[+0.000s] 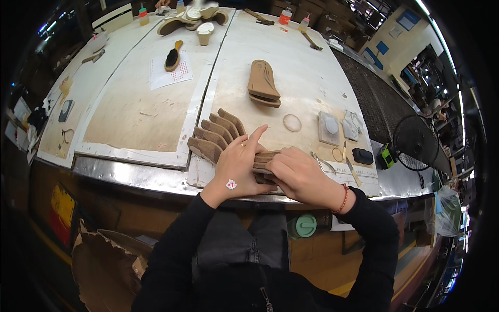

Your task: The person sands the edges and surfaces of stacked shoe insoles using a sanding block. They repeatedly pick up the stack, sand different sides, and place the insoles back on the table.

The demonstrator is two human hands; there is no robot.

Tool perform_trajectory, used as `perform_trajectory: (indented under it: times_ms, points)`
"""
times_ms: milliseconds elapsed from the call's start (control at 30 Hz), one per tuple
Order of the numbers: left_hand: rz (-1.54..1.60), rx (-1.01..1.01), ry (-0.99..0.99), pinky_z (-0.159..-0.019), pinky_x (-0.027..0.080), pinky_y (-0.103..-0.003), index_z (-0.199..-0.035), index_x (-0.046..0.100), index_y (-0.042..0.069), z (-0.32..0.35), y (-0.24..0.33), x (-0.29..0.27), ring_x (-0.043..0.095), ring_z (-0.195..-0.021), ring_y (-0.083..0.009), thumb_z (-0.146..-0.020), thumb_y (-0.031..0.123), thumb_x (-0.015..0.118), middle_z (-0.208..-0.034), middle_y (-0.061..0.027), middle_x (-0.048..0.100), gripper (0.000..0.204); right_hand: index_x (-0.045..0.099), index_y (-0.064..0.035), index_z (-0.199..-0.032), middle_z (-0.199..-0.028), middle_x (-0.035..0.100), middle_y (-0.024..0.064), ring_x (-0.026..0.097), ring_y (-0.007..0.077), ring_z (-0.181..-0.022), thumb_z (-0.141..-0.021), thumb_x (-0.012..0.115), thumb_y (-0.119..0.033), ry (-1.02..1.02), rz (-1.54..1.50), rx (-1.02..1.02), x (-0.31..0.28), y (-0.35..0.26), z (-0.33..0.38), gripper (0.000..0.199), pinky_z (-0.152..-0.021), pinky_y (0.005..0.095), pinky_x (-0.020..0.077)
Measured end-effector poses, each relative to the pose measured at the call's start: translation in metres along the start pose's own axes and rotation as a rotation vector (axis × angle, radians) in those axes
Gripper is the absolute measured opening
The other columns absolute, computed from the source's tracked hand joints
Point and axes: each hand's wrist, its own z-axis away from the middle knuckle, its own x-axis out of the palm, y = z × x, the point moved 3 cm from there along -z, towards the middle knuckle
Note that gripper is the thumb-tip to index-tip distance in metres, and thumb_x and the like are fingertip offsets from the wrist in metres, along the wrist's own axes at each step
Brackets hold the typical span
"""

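Note:
Close to the table's front edge, my two hands meet around a small stack of brown shoe footbeds [263,160]. My left hand [234,169] wraps its near end, index finger raised and thumb stretched underneath. With bent fingers, my right hand [301,174] grips the stack from the other side, hiding much of it. Several brown footbeds [215,131] stand fanned in a row beyond my left hand. Farther out lies a pair of tan footbeds [263,83], one on top of the other.
Right of my hands lie a clear disc [292,122], a grey block [329,127], a knife [353,171] and a black fan [416,141]. A brush [173,56] rests on paper at left. Soles [171,25], bottles [285,16] and hammers [312,40] sit at the back.

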Motion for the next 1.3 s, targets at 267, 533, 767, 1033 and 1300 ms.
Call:
perform_trajectory:
  times_ms: [267, 533, 767, 1033, 1300]
  points:
    - [-0.069, -0.015, 0.017, -0.099, 0.045, -0.042, -0.145, 0.035, 0.005, 0.003, -0.004, -0.001, 0.062, -0.103, -0.0338, -0.052, 0.042, 0.090, -0.095, -0.0100, 0.068, 0.114, 0.054, -0.0048, -0.084, -0.074, 0.057, 0.0097, 0.058, 0.0291, -0.074, -0.073, 0.061, -0.004, -0.595, 0.376, 0.210, -0.019, 0.019, 0.051, 0.013, -0.068, 0.0411, 0.0462]
    - [-0.048, -0.006, -0.002, -0.095, 0.047, -0.043, -0.141, 0.040, 0.006, -0.002, -0.003, 0.001, 0.062, -0.104, -0.0328, -0.051, 0.044, 0.091, -0.097, -0.0089, 0.069, 0.110, 0.054, -0.0060, -0.082, -0.075, 0.056, 0.0080, 0.056, 0.0265, -0.075, -0.072, 0.067, -0.008, -0.041, 0.268, 0.005, 0.002, -0.009, -0.003, 0.017, -0.069, 0.0389, 0.0437]
    - [-0.141, 0.080, -0.068, -0.102, 0.041, -0.043, -0.131, 0.056, 0.012, -0.002, 0.002, 0.000, 0.062, -0.100, -0.0306, -0.057, 0.045, 0.087, -0.098, -0.0092, 0.067, 0.087, 0.053, -0.0035, -0.078, -0.071, 0.056, 0.0141, 0.055, 0.0345, -0.071, -0.084, 0.066, -0.011, -0.059, 0.211, 0.338, 0.010, 0.023, 0.097, 0.016, -0.068, 0.0449, 0.0432]
    - [-0.353, 0.051, -0.305, -0.114, 0.023, -0.056, -0.133, 0.045, 0.004, -0.005, 0.017, 0.013, 0.053, -0.117, -0.0371, -0.068, 0.042, 0.078, -0.120, -0.0173, 0.056, 0.083, 0.062, 0.0026, -0.091, -0.075, 0.061, 0.0170, 0.058, 0.0306, -0.066, -0.090, 0.067, -0.012, 0.382, -0.306, 0.672, 0.027, 0.017, 0.126, 0.015, -0.061, 0.0362, 0.0447]
    - [-0.348, 0.020, -0.221, -0.089, 0.046, -0.043, -0.129, 0.048, 0.002, -0.009, 0.026, 0.017, 0.061, -0.101, -0.0373, -0.059, 0.036, 0.087, -0.109, -0.0193, 0.064, 0.087, 0.064, -0.0007, -0.094, -0.086, 0.063, 0.0110, 0.057, 0.0282, -0.080, -0.084, 0.071, -0.005, 0.612, -0.301, 0.361, 0.040, 0.000, 0.072, 0.013, -0.072, 0.0362, 0.0441]
